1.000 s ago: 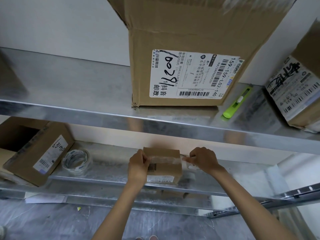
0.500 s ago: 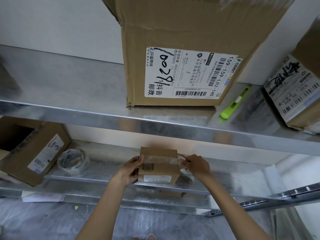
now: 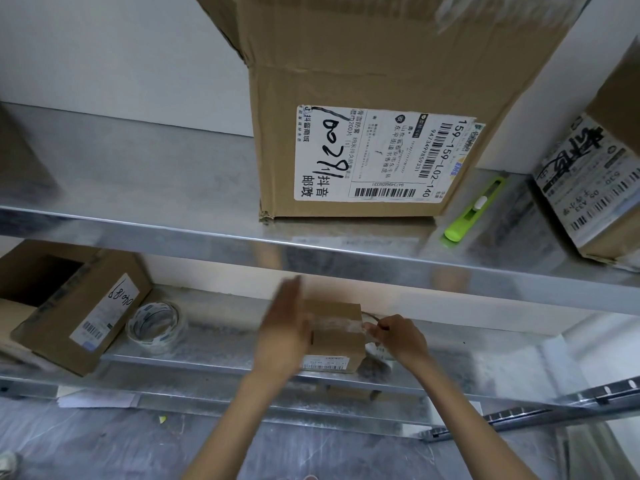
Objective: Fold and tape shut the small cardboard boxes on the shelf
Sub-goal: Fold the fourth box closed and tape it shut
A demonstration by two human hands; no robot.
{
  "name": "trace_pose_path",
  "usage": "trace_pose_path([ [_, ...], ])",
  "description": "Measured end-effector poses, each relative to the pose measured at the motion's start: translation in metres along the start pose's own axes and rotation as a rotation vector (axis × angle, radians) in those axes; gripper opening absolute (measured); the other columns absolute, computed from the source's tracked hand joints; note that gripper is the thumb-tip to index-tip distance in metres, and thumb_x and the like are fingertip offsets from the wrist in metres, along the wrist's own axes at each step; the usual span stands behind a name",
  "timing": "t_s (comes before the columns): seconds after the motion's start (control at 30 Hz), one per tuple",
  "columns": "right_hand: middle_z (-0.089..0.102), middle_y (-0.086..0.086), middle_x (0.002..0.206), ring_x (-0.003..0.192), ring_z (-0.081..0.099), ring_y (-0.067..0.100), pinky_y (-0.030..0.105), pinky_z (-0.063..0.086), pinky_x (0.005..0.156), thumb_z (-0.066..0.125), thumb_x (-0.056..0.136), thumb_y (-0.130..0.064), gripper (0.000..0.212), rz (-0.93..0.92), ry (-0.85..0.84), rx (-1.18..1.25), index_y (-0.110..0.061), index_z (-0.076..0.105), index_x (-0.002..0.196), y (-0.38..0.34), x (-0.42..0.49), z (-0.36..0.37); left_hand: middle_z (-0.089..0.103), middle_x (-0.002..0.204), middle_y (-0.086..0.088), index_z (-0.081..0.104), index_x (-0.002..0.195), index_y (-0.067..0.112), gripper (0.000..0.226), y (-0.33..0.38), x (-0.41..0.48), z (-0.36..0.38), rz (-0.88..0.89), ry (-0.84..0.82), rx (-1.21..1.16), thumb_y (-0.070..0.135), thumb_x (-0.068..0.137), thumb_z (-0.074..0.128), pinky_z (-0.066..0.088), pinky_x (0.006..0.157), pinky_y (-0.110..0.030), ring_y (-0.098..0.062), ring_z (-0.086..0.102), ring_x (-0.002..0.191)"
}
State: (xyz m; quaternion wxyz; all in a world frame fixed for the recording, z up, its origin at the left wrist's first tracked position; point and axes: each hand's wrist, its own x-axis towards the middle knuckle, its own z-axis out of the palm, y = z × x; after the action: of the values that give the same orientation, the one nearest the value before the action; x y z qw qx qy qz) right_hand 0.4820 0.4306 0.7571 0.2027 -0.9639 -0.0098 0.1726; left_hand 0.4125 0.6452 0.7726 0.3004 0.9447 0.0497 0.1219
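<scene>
A small closed cardboard box [image 3: 337, 336] stands on the lower metal shelf [image 3: 214, 351], with a strip of clear tape across its top. My left hand [image 3: 284, 327] is blurred, flat and open, fingers up, against the box's left side and covering that part. My right hand [image 3: 394, 336] is at the box's right edge with fingers pinched on the tape end; a tape roll seems to lie under it but is mostly hidden. A second roll of clear tape [image 3: 154, 325] lies to the left on the same shelf.
An open cardboard box [image 3: 69, 306] lies tilted at the lower shelf's left end. On the upper shelf [image 3: 138, 188] stand a large labelled box [image 3: 363, 133], a green box cutter [image 3: 476, 209] and another labelled box [image 3: 595, 181] at the right.
My left hand has let go of the box's left side and swung up flat and open, blurred by motion. My right hand stays pinched at the tape on the right edge.
</scene>
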Motion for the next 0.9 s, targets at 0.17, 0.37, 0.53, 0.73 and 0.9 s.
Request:
trace_pose_path([
  [0.17,0.050,-0.012,0.048,0.052,0.051,0.008,0.024,0.038,0.056,0.055,0.087,-0.058,0.052,0.012,0.005,-0.041,-0.022,0.048,0.050,0.004,0.006,0.001,0.049,0.140,-0.005,0.046,0.135,0.014,0.080,0.030,-0.029,0.046,0.283,-0.431,0.320,0.066,0.076,0.031,0.044,0.099,-0.037,-0.023,0.056,0.121],
  [0.37,0.045,-0.008,0.046,0.049,0.048,0.010,0.026,0.037,0.058,0.056,0.086,-0.058,0.055,-0.041,-0.024,-0.079,-0.020,0.042,0.048,0.005,0.015,0.000,0.045,0.145,-0.007,0.047,0.138,0.009,0.088,-0.018,-0.035,0.033,0.140,-0.428,0.399,0.073,0.087,0.013,0.039,0.107,-0.042,-0.023,0.051,0.127],
  [0.53,0.046,-0.006,0.046,0.048,0.050,0.011,0.026,0.037,0.057,0.055,0.088,-0.056,0.055,-0.036,-0.027,-0.038,-0.020,0.044,0.048,0.002,0.014,0.005,0.021,0.156,-0.010,0.023,0.148,0.009,0.096,0.002,-0.019,0.026,0.138,-0.398,0.440,0.075,0.079,0.036,0.012,0.118,-0.041,-0.029,0.024,0.142],
  [0.73,0.064,0.000,0.059,0.055,0.061,0.014,0.026,0.044,0.060,0.056,0.087,-0.056,0.050,-0.020,-0.057,-0.006,-0.015,0.061,0.059,0.002,0.011,0.004,-0.009,0.156,-0.023,-0.015,0.149,0.024,0.104,0.029,0.025,0.041,0.247,-0.569,0.738,0.049,0.084,0.062,0.001,0.111,-0.065,-0.042,-0.007,0.143],
  [0.9,0.063,0.004,0.057,0.055,0.060,0.017,0.029,0.044,0.061,0.054,0.092,-0.043,0.043,-0.086,-0.079,0.176,-0.011,0.064,0.065,-0.001,-0.005,-0.013,0.020,0.144,-0.011,-0.017,0.142,0.047,0.117,0.033,0.027,0.027,0.228,-0.586,0.296,0.061,0.066,0.071,0.026,0.107,-0.060,-0.036,0.023,0.131],
])
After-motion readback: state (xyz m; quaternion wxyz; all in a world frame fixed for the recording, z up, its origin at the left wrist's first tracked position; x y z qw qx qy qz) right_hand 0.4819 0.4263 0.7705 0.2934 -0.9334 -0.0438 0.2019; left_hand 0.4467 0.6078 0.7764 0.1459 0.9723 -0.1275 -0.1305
